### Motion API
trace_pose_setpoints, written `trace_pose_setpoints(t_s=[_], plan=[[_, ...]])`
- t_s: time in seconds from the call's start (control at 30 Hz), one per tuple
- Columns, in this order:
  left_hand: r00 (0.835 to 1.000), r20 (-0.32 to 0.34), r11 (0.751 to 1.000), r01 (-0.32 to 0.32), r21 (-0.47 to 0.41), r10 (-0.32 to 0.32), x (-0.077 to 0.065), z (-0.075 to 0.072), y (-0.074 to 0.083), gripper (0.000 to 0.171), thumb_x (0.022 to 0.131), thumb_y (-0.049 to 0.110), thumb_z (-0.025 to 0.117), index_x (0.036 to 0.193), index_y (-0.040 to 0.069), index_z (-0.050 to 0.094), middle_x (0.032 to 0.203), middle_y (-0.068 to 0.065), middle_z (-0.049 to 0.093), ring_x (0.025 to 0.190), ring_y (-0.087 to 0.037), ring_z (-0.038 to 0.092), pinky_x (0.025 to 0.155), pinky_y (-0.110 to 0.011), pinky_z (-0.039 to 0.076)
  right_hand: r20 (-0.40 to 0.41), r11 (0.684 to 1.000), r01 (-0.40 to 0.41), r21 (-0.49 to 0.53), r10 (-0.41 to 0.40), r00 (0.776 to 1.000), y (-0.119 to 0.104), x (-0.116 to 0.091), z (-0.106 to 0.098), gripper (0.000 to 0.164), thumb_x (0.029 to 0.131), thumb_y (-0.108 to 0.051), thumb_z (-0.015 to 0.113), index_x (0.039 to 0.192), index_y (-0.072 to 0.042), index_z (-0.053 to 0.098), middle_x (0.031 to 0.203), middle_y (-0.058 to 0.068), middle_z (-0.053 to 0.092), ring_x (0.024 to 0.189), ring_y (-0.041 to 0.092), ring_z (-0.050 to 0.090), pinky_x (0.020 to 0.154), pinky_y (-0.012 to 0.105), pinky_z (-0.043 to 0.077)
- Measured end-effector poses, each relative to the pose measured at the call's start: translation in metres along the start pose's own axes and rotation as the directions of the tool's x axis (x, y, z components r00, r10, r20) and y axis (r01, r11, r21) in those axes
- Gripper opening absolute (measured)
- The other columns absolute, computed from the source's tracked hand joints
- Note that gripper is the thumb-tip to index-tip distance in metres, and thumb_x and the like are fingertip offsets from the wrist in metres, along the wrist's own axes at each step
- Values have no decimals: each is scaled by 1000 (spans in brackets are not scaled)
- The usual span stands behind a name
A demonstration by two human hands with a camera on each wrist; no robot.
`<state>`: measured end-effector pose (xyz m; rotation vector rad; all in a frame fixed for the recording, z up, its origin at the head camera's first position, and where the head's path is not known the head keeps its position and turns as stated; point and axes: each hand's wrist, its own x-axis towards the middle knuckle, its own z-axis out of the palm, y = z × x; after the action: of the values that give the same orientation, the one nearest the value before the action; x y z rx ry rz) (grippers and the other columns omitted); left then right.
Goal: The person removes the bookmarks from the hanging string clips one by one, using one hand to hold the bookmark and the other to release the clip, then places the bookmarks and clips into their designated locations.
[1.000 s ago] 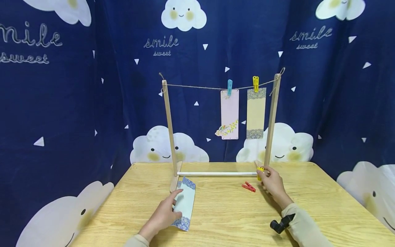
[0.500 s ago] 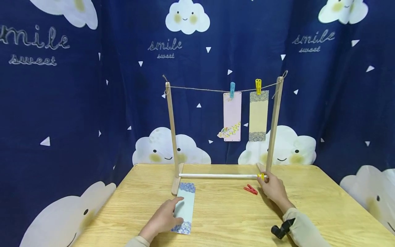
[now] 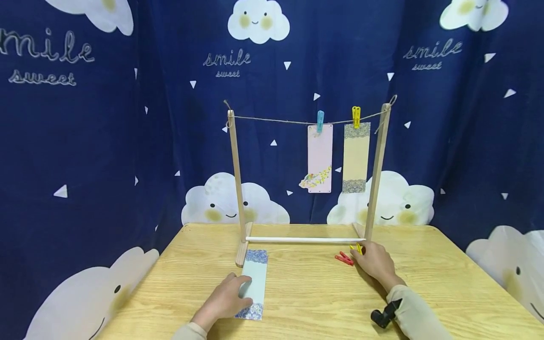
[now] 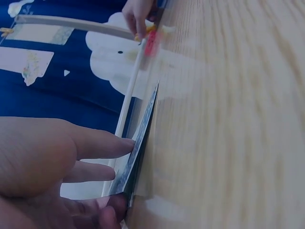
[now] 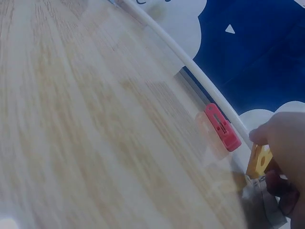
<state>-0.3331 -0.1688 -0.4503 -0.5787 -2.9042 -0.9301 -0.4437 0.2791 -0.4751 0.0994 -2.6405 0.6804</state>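
Observation:
My left hand (image 3: 225, 297) holds a pale card (image 3: 255, 276) with blue lace-patterned ends by its left side, low over the table. In the left wrist view the card (image 4: 143, 131) looks tilted, a finger against its face and other fingers curled at its near edge. My right hand (image 3: 376, 262) pinches a yellow clothespin (image 3: 356, 249) close to the tabletop, beside the foot of the right post. The fingers cover part of the clothespin (image 5: 259, 160) in the right wrist view. Just left of it a red clothespin (image 3: 344, 258) lies on the table.
A wooden stand has two posts (image 3: 236, 174), a white bottom rod (image 3: 301, 240) and a string (image 3: 272, 120). From the string hang a pink card (image 3: 319, 156) on a blue clothespin (image 3: 320, 121) and a cream card (image 3: 356, 156) on another yellow clothespin (image 3: 356, 116).
The blue-ended card has gone from tilted to flatter over the table under my left hand. My right hand has lowered the yellow clothespin, which has turned from upright to sideways.

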Motion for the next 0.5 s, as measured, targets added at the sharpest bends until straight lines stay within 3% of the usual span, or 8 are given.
trace_pose_setpoints(t_s=[0.3, 0.5], plan=[[1000, 17, 1000, -4, -3, 4, -1, -1, 5, 58, 87, 18, 81, 137, -3, 61, 103, -10, 52, 81, -20, 49, 64, -36, 50, 62, 998, 4, -59, 0, 998, -2, -2, -4, 20, 92, -29, 75, 92, -10, 69, 67, 4, 47, 56, 23, 45, 47, 35, 31], [1000, 20, 1000, -7, 0, 7, -4, -1, 4, 57, 89, 19, 79, 137, -4, 60, 102, -10, 51, 79, -21, 49, 61, -35, 47, 84, 996, 10, -85, -3, 996, -4, -1, -3, 26, 91, -29, 77, 104, -6, 75, 81, 7, 64, 68, 28, 61, 49, 43, 45]])
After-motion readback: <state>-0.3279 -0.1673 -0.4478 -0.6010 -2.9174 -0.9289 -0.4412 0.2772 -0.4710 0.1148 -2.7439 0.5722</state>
